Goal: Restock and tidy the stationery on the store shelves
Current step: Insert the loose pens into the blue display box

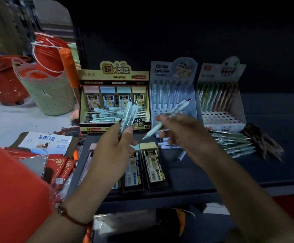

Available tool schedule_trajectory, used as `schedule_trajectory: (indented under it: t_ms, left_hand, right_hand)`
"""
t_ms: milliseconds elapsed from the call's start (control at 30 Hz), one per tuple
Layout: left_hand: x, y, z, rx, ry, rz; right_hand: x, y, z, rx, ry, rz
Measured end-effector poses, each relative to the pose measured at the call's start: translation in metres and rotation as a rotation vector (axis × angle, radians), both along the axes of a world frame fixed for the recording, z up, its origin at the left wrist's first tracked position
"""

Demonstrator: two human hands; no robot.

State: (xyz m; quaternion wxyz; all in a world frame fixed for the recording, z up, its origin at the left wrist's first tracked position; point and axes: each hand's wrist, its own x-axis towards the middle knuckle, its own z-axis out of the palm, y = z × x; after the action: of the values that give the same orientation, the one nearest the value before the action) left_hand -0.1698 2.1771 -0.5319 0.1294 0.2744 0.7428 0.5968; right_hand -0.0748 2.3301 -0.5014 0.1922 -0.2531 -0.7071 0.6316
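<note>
**Pens sorted back toward their display box**

While the left hand (118,144) grips a bundle of pale blue pens (129,114), the right hand (183,132) pinches a single pen (170,114), probably to slot it into the blue display box (173,95) just behind. More loose pens (237,144) lie on the dark shelf (274,155), with open room toward its front edge.

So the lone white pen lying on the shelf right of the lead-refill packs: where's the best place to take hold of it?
Pinch the white pen across its mid-barrel, coming from above. It lies flat and slanted on the dark shelf, apart from the refill packs, so both long sides look free. Both hands already hold pens.
</note>
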Motion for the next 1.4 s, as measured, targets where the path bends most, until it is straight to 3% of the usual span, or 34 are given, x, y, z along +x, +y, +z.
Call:
schedule_trajectory:
  t_ms: [233,400,533,767,933,1200,1400]
  left_hand:
    - [-0.006,0.001,0.002,-0.018,0.066,0.027]
    - [-0.015,0.011,-0.001,0.001,-0.033,0.047]
    - [-0.022,0.014,-0.002,0.034,0.001,0.06]
    - [-0.03,0.01,-0.007,0.019,0.034,0.073]
    - [-0.03,0.009,-0.007,0.033,0.024,0.054]
    - [-0.03,0.006,-0.006,0.057,0.011,0.002]
    - [-0.029,-0.001,0.0,0.079,0.002,-0.021]
  right_hand:
    - [-0.043,0.044,-0.001,0.073,0.199,-0.265]
    - [-0.085,0.068,-0.008,0.502,-0.082,-0.324]
    - [-0.097,0.075,-0.017,0.665,-0.138,-0.299]
    - [-0.11,0.077,-0.022,0.731,-0.23,-0.239]
    - [-0.115,0.071,-0.033,0.551,-0.121,-0.369]
    - [-0.123,0.066,-0.038,0.637,-0.188,-0.422]
    - [-0.109,0.049,-0.02,0.549,-0.195,-0.394]
